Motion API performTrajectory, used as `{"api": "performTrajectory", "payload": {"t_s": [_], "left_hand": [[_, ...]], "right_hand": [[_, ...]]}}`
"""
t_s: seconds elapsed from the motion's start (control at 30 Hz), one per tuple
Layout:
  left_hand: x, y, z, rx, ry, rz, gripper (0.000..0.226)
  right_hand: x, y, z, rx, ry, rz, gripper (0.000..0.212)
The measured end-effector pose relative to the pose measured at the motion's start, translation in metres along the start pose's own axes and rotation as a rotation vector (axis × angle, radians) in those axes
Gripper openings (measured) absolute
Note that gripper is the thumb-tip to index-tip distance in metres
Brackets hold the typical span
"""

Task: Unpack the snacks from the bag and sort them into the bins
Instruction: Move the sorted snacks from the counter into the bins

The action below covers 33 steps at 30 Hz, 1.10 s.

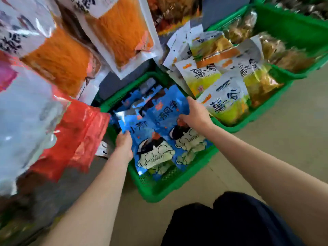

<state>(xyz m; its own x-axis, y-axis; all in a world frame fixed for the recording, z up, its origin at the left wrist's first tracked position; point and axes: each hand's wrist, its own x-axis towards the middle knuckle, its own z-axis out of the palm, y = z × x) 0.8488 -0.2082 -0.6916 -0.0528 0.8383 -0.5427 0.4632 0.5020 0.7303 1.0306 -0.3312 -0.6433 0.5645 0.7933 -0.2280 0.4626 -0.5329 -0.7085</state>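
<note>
Two bare hands at work over a green bin (174, 185) of blue snack packets on a tan floor (276, 139). Left hand (124, 143) clamped on the near-left edge of a blue packet (150, 148), fingers curled over its rim, thumb side hidden beneath. Right hand (196, 114) gripping the far edge of a second blue packet (170, 110), fingers folded over the top, palm down. Both packets side by side between the two grips, overlapping slightly, each printed with a cartoon cow and lying inside the bin; more blue packets (140, 96) visible just beyond the held pair, deeper in the same bin.

Just past the right hand, touching distance from its knuckles: a second green bin (252, 119) heaped with white-and-yellow packets (225, 102). Farther beyond that grip, a third green bin (292, 31) holding clear bags of brownish snacks (287, 55); contents blurred.

Outward from the left hand, well above and beside it: large clear pouches of orange strips (58, 63), one more (122, 34) propped behind, and a crumpled red bag (76, 134) just beside the left wrist. Unclear whether the red bag rests on a shelf or hangs.

Below both forearms, nearest the camera: dark trouser knees (230, 221).
</note>
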Motion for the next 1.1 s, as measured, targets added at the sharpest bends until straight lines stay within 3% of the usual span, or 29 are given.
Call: {"api": "performTrajectory", "payload": {"t_s": [0.1, 0.17, 0.23, 0.27, 0.33, 0.37, 0.53, 0.7, 0.8, 0.87, 0.97, 1.1], "left_hand": [[0.007, -0.015, 0.006, 0.172, 0.253, 0.316, 0.035], [-0.002, -0.026, 0.006, 0.326, 0.312, 0.572, 0.050], [-0.012, -0.045, 0.001, 0.777, 0.183, 0.782, 0.075], [-0.017, -0.053, -0.002, 1.020, 0.031, 0.824, 0.081], [-0.021, -0.065, -0.007, 1.338, -0.266, 0.787, 0.088], [-0.019, -0.068, -0.009, 1.402, -0.335, 0.768, 0.092], [0.000, -0.059, 0.002, 1.560, -0.195, 0.918, 0.109], [0.001, -0.061, 0.003, 1.612, -0.070, 0.717, 0.100], [0.001, -0.057, 0.002, 1.638, -0.011, 0.712, 0.100], [-0.001, -0.053, 0.000, 1.612, -0.008, 0.737, 0.097], [-0.012, -0.057, -0.010, 1.516, 0.042, 0.780, 0.076], [-0.030, -0.067, -0.027, 1.250, 0.065, 0.833, 0.075]], "right_hand": [[0.005, 0.000, 0.018, -0.072, 0.085, -0.126, 0.053], [0.000, -0.001, 0.025, -0.060, 0.149, -0.179, 0.055], [-0.008, 0.000, 0.024, -0.022, 0.163, -0.165, 0.055], [-0.012, 0.001, 0.022, -0.015, 0.153, -0.146, 0.054], [-0.019, 0.003, 0.019, -0.048, 0.119, -0.112, 0.057], [-0.021, 0.003, 0.019, -0.075, 0.101, -0.101, 0.060], [-0.023, 0.008, 0.023, -0.123, 0.123, -0.094, 0.064], [-0.028, 0.009, 0.031, -0.115, 0.181, -0.094, 0.061], [-0.031, 0.008, 0.033, -0.047, 0.186, -0.070, 0.067], [-0.029, 0.007, 0.034, 0.013, 0.145, -0.043, 0.071], [-0.028, 0.005, 0.041, 0.028, 0.014, 0.001, 0.075], [-0.030, 0.005, 0.066, -0.198, -0.036, -0.054, 0.086]]}}
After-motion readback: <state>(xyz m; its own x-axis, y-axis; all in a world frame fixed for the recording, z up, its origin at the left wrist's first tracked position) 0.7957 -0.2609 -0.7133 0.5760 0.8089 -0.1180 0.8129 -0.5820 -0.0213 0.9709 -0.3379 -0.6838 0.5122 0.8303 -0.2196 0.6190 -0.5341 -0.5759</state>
